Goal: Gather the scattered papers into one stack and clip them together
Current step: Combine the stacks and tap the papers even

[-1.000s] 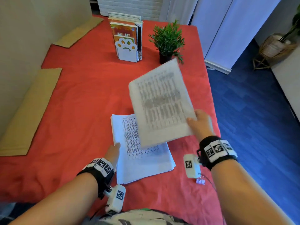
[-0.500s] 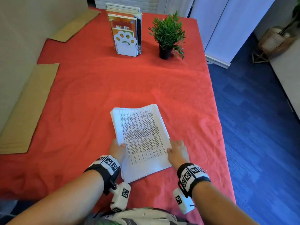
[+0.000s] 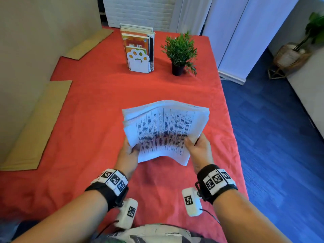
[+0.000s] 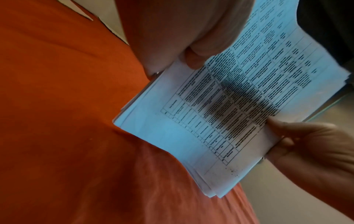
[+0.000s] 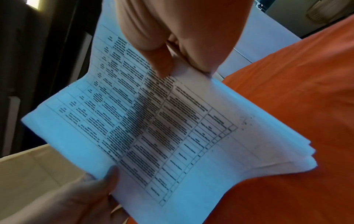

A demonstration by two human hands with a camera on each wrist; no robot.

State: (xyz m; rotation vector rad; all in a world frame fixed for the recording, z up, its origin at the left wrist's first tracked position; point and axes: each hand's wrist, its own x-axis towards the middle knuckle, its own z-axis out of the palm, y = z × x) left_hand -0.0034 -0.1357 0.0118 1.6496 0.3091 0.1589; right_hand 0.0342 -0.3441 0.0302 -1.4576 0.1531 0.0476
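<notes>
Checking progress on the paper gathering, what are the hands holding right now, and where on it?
Both hold the paper stack: left hand pinches its left edge, right hand its right edge, thumbs on top.

The print on the stack of papers (image 3: 164,132) is too blurred to read in any view, and the fingers of the left hand (image 3: 128,152) and right hand (image 3: 199,148) are tucked out of sight beneath the sheets. At the right edge of the head view, the basket (image 3: 289,57) and its plant are cut off.
</notes>
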